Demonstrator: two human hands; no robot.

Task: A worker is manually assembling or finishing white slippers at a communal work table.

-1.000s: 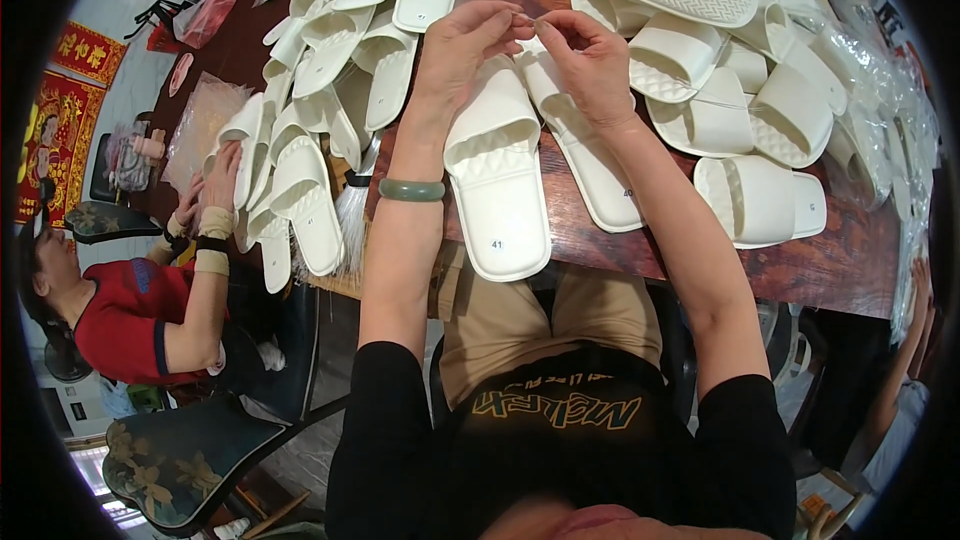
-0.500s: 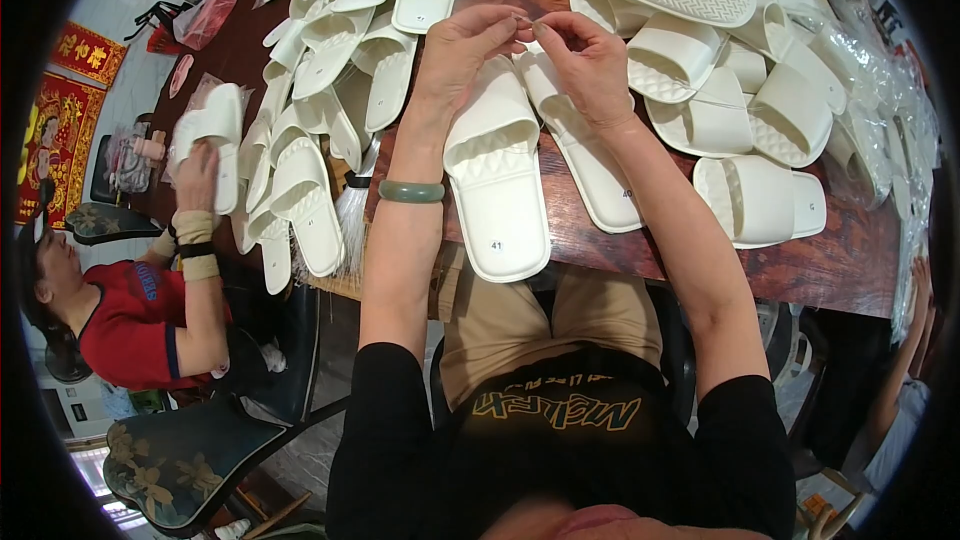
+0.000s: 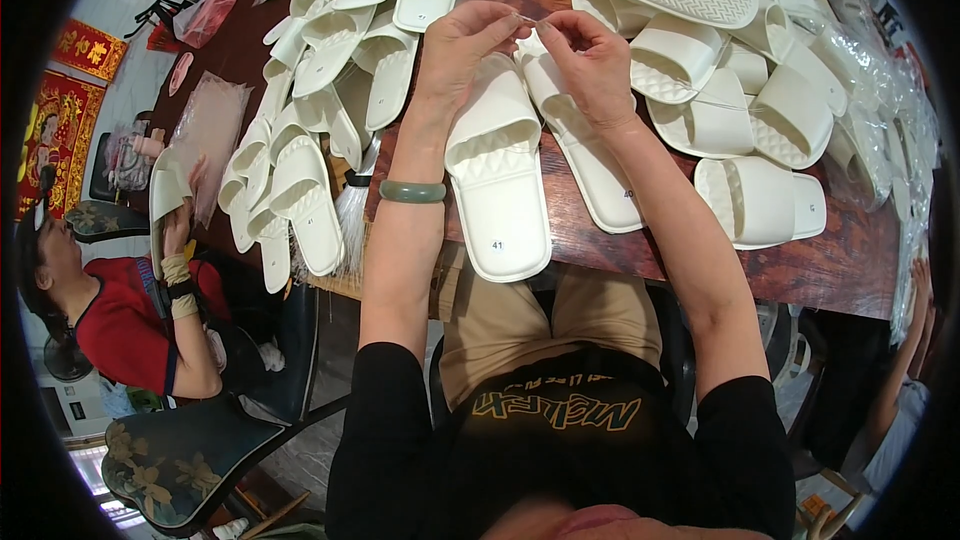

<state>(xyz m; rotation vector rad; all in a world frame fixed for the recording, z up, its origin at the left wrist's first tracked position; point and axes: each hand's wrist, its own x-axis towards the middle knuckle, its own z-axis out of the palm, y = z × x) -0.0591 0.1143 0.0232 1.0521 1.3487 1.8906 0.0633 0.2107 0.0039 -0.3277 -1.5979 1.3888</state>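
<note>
Above the table my left hand (image 3: 468, 52) and my right hand (image 3: 592, 68) meet with their fingertips almost touching. Both are closed in a pinch, and a tiny thin thing shows between them, too small to name. Below my left hand lies a white slide slipper (image 3: 497, 205), its heel toward me over the table's front edge. Beside it a second white slipper (image 3: 590, 165) lies at a slant, partly covered by my right hand and forearm.
White slippers (image 3: 690, 65) are heaped on the wooden table (image 3: 650, 252) at right, beside clear plastic wrapping (image 3: 900, 140). More slippers (image 3: 305, 190) overlap at left, near a bundle of white strands (image 3: 348, 225). At far left a co-worker holds a slipper (image 3: 168, 190).
My hands stay nearly in place, still pinched together. The co-worker at left has drawn a slipper back from the table and turned it edge-on, uncovering a clear plastic bag.
</note>
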